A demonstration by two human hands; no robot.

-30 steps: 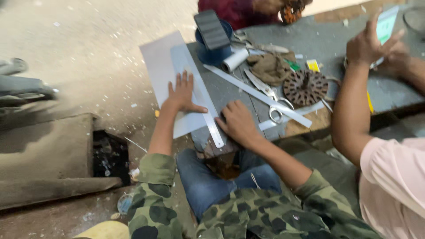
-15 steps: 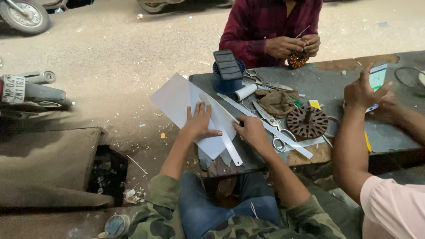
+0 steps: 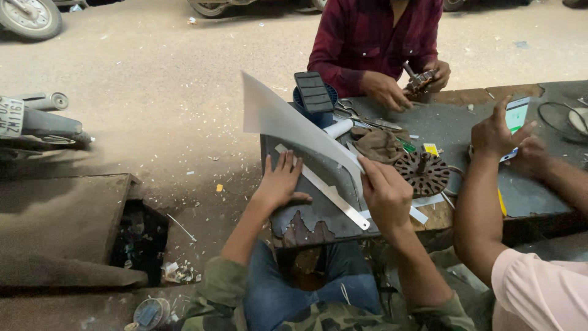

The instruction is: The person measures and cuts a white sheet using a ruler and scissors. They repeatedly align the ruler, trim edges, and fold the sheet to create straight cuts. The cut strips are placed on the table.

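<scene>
Right hand (image 3: 384,195) fingers pinching white sheet (image 3: 288,122) (lifted), left hand (image 3: 282,182) flat on ruler (image 3: 321,195)

Matt white paper sheet (image 3: 288,119), dull metal ruler (image 3: 324,190), worn grey tabletop (image 3: 465,132) with chipped wooden edge

One large white paper sheet (image 3: 288,119), one long flat metal ruler (image 3: 324,190), one round brown wound motor stator (image 3: 421,173), one white-cased smartphone (image 3: 514,119), one dark worn table (image 3: 539,196).
</scene>
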